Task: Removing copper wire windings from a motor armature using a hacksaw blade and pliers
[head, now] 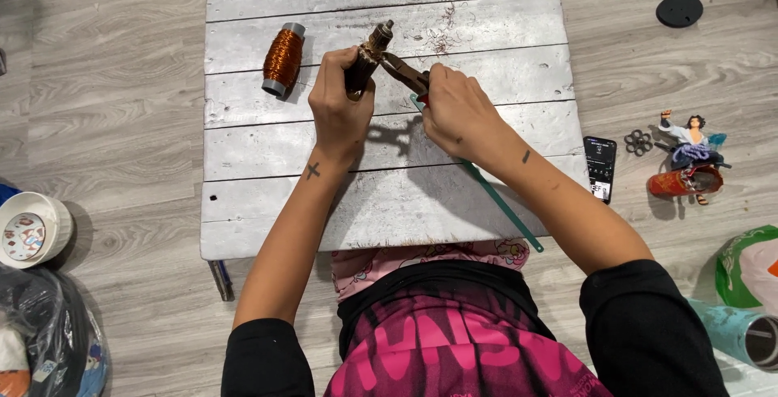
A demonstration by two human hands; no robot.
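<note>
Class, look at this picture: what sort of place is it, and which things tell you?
Probably a home floor used as a makeshift workbench: a low white plank table on wood-look flooring, a toy figurine and a phone lying beside it.

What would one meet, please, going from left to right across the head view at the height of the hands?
White bowl → spool of copper wire → left hand gripping a motor rotor → pliers → right hand → phone → small figurine.

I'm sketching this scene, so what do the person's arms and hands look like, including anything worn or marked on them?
Both hands, left hand and right hand, are bare, without gloves or rings visible. Black sleeves are pushed up near the elbows. A small dark cross mark sits at the left wrist; a short dark mark on the right forearm.
</note>
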